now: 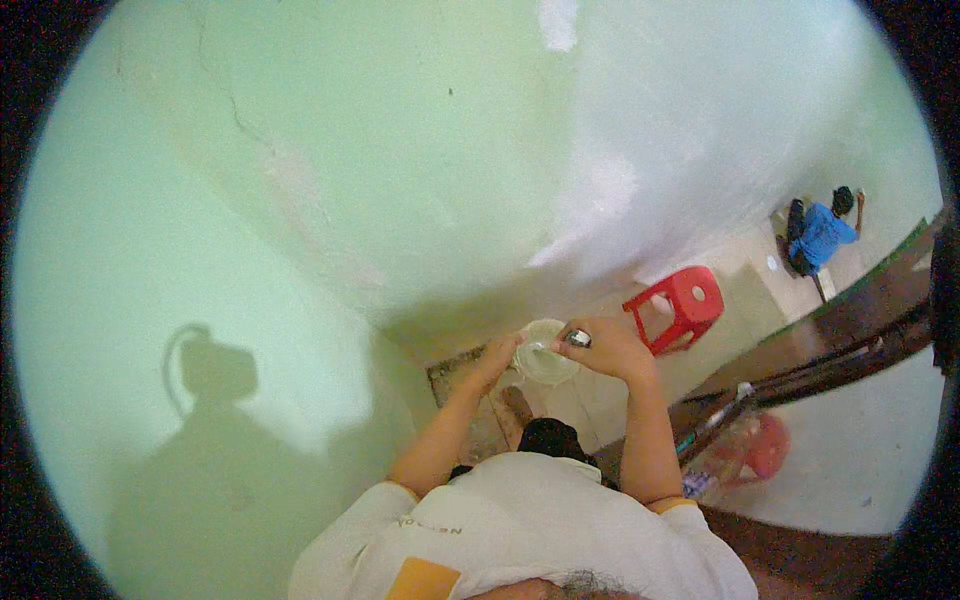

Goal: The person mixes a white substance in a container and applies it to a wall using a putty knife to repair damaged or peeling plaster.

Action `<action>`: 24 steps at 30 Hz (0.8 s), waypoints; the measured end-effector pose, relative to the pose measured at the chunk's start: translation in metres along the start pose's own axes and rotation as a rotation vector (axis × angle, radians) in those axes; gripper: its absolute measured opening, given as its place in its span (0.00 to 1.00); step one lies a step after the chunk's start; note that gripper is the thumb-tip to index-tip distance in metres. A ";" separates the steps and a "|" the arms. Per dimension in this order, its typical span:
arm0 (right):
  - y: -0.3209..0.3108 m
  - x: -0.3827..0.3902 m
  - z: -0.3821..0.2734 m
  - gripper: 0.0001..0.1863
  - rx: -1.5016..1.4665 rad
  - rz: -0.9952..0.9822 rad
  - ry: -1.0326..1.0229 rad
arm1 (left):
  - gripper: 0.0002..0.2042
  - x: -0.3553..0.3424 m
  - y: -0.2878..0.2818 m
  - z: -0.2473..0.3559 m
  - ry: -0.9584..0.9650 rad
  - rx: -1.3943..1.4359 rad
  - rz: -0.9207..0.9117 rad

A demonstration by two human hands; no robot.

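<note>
Your white bucket (549, 377) sits in front of you, low near the wall corner, mouth facing up. Inside looks pale and whitish; too blurred to tell how full it is or whether that's liquid or paste. Your left hand (494, 364) has its fingers at the bucket's left rim; can't tell if they're clamped on it. Your right hand (614, 347) is closed around a small tool with a shiny end (578, 339), held over the bucket's right side; its lower part is unclear. Red stool (697, 296) stands right of the bucket. Co-worker in blue (825, 236) is low by the wall, far right.
</note>
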State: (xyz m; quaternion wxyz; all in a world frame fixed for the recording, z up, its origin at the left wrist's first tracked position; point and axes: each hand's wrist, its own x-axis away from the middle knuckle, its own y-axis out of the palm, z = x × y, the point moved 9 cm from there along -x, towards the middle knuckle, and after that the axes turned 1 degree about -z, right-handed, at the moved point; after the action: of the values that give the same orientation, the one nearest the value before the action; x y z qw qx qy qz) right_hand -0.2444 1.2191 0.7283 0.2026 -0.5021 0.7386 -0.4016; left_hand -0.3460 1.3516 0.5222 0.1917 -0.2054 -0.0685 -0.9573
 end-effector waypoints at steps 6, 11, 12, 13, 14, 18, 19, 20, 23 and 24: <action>0.011 -0.072 -0.037 0.27 0.184 -0.171 -0.197 | 0.27 -0.008 -0.075 -0.044 0.093 -0.178 0.329; 0.020 -0.123 -0.059 0.28 0.065 -0.347 -0.243 | 0.27 0.016 -0.108 0.005 0.042 -0.172 0.468; 0.028 -0.119 -0.054 0.28 0.039 -0.367 -0.306 | 0.27 0.026 -0.100 -0.001 0.060 -0.193 0.524; 0.031 -0.117 -0.050 0.27 0.012 -0.386 -0.365 | 0.27 0.033 -0.094 -0.017 -0.045 -0.156 0.601; 0.024 -0.119 -0.042 0.26 -0.002 -0.400 -0.427 | 0.27 0.035 -0.078 -0.020 -0.154 -0.111 0.665; 0.026 -0.123 -0.044 0.19 -0.006 -0.404 -0.674 | 0.26 0.043 -0.062 -0.037 -0.099 0.036 0.770; 0.030 -0.127 -0.042 0.17 0.015 -0.391 -0.727 | 0.26 0.049 -0.062 -0.038 -0.116 0.001 0.826; 0.032 -0.131 -0.041 0.16 0.002 -0.400 -0.778 | 0.26 0.058 -0.059 -0.026 -0.135 -0.032 0.878; 0.038 -0.130 -0.050 0.14 -0.003 -0.471 -0.904 | 0.25 0.066 -0.060 -0.048 -0.103 -0.076 1.087; 0.042 -0.127 -0.055 0.13 0.026 -0.532 -0.926 | 0.25 0.065 -0.059 -0.068 -0.089 -0.074 1.168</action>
State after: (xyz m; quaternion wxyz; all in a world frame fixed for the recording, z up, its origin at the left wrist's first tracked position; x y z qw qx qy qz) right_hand -0.2547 1.3629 0.7147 0.4046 -0.7942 0.4142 -0.1847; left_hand -0.4488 1.3695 0.4848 0.6770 -0.2555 0.0814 -0.6854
